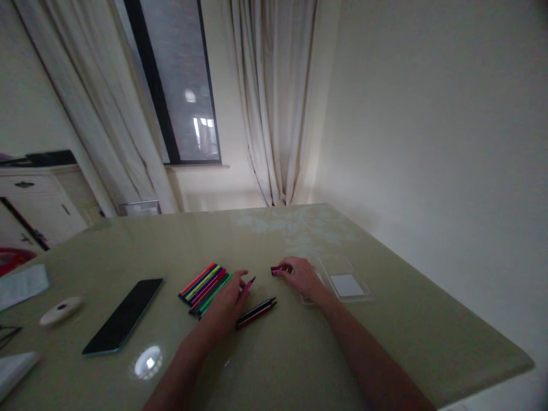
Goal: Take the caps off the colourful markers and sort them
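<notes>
My left hand [226, 301] is closed on a pink felt-tip marker [247, 286], whose dark tip points up and to the right. Under and beside that hand lies a row of coloured markers [204, 288], from orange through yellow and magenta to green. Two dark markers [257, 313] rest side by side just right of my left wrist. My right hand [303, 276] pinches small pink and dark red marker caps [277, 272] between its fingertips, close above the table. Partly behind my right hand, an open clear plastic case [362, 295] lies flat with a white card inside.
On the left of the greenish table [192, 240] lie a black phone [124, 317], a white computer mouse [60, 311] and a pale sheet or cloth [24, 286]. A white device corner [17, 368] enters at lower left. The wall [449, 188] borders the table's right edge.
</notes>
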Motion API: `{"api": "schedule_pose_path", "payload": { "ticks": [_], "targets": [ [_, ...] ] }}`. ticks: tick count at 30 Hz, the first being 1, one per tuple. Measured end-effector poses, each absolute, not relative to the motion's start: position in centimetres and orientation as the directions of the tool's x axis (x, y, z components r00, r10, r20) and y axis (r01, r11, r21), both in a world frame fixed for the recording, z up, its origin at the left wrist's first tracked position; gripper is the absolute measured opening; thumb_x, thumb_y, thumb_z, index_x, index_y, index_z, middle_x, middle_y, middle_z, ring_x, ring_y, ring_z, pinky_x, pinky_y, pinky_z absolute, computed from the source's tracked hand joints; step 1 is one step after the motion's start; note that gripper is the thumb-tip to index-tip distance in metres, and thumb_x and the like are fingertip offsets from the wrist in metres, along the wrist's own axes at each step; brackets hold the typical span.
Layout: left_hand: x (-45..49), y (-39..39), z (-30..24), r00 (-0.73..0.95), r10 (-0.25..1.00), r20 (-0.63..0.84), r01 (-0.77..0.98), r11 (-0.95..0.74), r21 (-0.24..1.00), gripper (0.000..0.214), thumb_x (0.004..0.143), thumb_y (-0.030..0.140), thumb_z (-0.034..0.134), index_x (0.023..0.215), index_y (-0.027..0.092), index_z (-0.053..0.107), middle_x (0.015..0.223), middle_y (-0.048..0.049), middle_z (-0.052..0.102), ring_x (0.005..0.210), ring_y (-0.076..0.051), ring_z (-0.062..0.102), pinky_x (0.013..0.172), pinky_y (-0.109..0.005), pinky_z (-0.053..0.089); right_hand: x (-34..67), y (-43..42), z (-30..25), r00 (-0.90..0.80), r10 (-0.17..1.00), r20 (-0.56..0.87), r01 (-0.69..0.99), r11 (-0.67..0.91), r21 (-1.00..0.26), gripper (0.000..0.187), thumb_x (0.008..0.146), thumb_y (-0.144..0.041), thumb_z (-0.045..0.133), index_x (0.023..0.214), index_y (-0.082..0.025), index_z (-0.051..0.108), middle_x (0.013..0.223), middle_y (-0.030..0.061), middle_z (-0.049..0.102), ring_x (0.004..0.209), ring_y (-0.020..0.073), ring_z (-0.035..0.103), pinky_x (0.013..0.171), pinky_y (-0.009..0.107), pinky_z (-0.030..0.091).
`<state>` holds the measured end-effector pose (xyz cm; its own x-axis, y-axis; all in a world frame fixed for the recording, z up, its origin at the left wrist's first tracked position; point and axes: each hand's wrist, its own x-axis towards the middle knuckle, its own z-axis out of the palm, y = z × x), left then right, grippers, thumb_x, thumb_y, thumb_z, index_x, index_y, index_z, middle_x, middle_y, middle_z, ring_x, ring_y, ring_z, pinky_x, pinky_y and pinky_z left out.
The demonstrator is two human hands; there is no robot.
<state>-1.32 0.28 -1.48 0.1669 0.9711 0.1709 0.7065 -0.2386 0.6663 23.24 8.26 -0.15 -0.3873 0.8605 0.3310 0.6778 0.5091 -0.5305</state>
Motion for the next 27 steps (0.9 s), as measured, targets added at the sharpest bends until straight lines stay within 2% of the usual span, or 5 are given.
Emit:
{"api": "schedule_pose_path", "payload": {
  "ticks": [11,15,19,23,27],
  "targets": [
    [-0.6,-0.7,-0.2,0.328,0.944,0.04,0.683,-0.267,0.68,0.034,0.084,0.044,0.068,0.107,0.019,0.061,0.103,-0.0064,0.069,0.088,-0.021,0.064,0.075,-0.03,0.048,22.5,7.6,-0.4,-0.429,0.873,0.231,0.774,0.487,-0.405,0.018,0.091,-0.035,0.072,0.093,-0.018,0.074,0.093,0.0055,0.068,0.086,0.0185,0.062,0.075,0.027,0.041],
    [-0.5,-0.9,-0.2,0.364,0.93,0.042,0.68,-0.296,0.671,0.022,0.081,0.035,0.068,0.096,0.02,0.062,0.098,-0.0043,0.068,0.086,-0.02,0.062,0.073,-0.029,0.047,22.5,7.8,-0.7,-0.392,0.886,0.245,0.781,0.462,-0.419,0.016,0.09,-0.034,0.074,0.089,-0.018,0.073,0.091,0.0042,0.067,0.085,0.018,0.062,0.073,0.026,0.039],
    [-0.6,-0.9,0.3,0.364,0.931,0.016,0.672,-0.274,0.688,0.029,0.082,0.042,0.068,0.101,0.02,0.062,0.098,-0.0043,0.068,0.084,-0.019,0.062,0.071,-0.029,0.047,22.5,7.8,-0.8,-0.382,0.889,0.255,0.776,0.458,-0.434,0.013,0.09,-0.031,0.073,0.089,-0.018,0.072,0.092,0.0039,0.067,0.085,0.0175,0.061,0.074,0.026,0.039],
    [-2.1,-0.2,0.3,0.102,0.991,0.092,0.851,-0.135,0.507,0.021,0.094,0.039,0.054,0.097,0.019,0.061,0.1,-0.0083,0.068,0.091,-0.023,0.064,0.08,-0.034,0.047,22.4,7.7,-0.6,-0.385,0.883,0.27,0.761,0.469,-0.447,0.01,0.09,-0.028,0.073,0.089,-0.018,0.071,0.092,0.0035,0.067,0.085,0.0171,0.061,0.075,0.026,0.04],
    [-4.2,0.5,-0.8,-0.097,0.981,0.17,0.963,0.049,0.266,0.014,0.093,0.027,0.052,0.1,0.017,0.059,0.11,-0.0141,0.066,0.107,-0.029,0.063,0.091,-0.038,0.044,22.0,7.4,-0.5,-0.381,0.868,0.318,0.724,0.494,-0.481,0.005,0.091,-0.022,0.07,0.088,-0.018,0.07,0.091,0.0031,0.067,0.084,0.0165,0.062,0.076,0.026,0.042]
  ]
}}
